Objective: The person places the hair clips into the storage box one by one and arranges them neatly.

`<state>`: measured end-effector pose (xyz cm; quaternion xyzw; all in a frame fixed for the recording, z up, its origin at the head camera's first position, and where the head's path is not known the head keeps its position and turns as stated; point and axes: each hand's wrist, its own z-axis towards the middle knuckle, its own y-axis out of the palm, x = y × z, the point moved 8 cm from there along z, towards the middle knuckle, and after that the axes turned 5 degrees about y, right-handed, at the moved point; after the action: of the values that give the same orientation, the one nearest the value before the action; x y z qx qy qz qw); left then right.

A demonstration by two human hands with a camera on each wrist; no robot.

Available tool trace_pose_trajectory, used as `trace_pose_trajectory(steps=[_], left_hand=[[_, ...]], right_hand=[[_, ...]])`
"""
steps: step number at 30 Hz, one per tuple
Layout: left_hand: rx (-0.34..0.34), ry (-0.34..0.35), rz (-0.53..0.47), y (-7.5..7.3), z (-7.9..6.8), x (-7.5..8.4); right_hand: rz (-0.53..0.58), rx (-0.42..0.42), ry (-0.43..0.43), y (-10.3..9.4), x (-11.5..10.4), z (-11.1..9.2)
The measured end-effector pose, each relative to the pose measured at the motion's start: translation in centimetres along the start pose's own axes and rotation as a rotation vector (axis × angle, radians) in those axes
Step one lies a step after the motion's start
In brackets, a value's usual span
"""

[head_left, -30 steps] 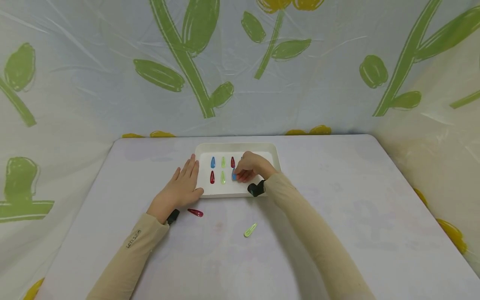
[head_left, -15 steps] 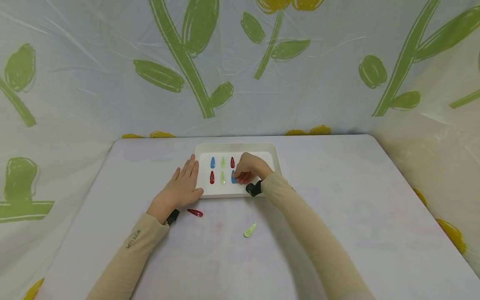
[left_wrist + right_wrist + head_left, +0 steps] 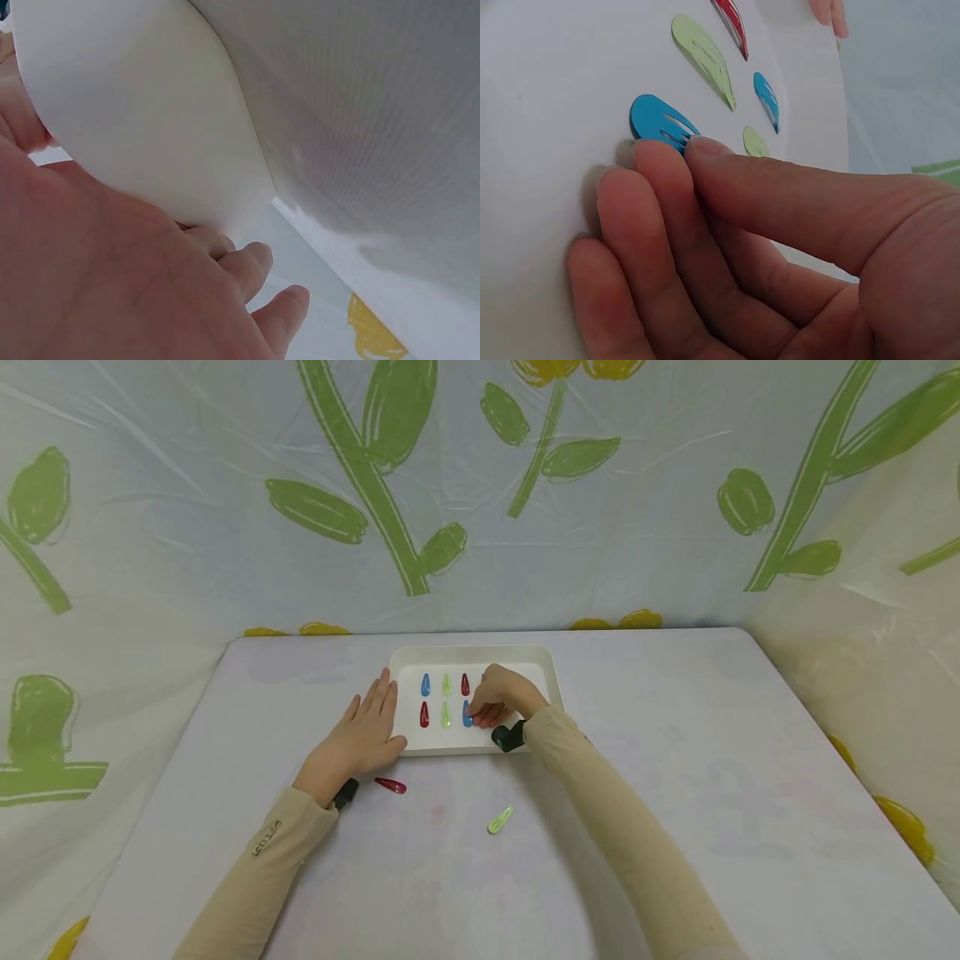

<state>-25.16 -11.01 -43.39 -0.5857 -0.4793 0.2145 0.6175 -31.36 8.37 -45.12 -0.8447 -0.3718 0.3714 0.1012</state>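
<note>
In the head view my right hand (image 3: pixel 504 695) is over the white tray (image 3: pixel 450 742). Its thumb and fingers pinch a blue snap hair clip (image 3: pixel 656 118), whose rounded end shows beyond the fingertips in the right wrist view. This clip lies in the front row beside a light green clip (image 3: pixel 446 715) and a red clip (image 3: pixel 424 714). Behind them is a row with a blue clip (image 3: pixel 426 685), a green clip (image 3: pixel 446 684) and a red clip (image 3: pixel 465 684). My left hand (image 3: pixel 363 731), fingers straight, rests against the tray's left side.
On the table in front of the tray lie a dark red hair clip (image 3: pixel 391 785), close to the left wrist, and a light green hair clip (image 3: pixel 501 820) further right. A sheet printed with leaves (image 3: pixel 318 510) hangs behind the table's far edge.
The blue clip has turned slightly to stand straight in line with its row, and the right hand has shifted a little with it. The left hand stays where it was.
</note>
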Motion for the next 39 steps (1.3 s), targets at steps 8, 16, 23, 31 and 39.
trace_pose_trajectory(steps=[8,16,23,31,39], left_hand=[[-0.009,-0.01,0.023,-0.2,0.0,0.2],[-0.018,-0.018,0.04,-0.1,0.0,0.0],[-0.014,-0.018,0.028,0.1,0.2,-0.2],[-0.011,-0.018,0.028,-0.1,0.1,-0.1],[-0.023,-0.025,0.028,0.4,0.3,-0.5]], right_hand=[[0.021,0.003,0.002,-0.1,0.0,-0.4],[0.024,0.005,-0.006,-0.2,-0.1,-0.5],[0.051,0.0,-0.015,-0.4,0.1,-0.5],[0.094,-0.033,-0.032,-0.6,0.4,-0.3],[0.075,-0.005,-0.108,-0.9,-0.5,-2.0]])
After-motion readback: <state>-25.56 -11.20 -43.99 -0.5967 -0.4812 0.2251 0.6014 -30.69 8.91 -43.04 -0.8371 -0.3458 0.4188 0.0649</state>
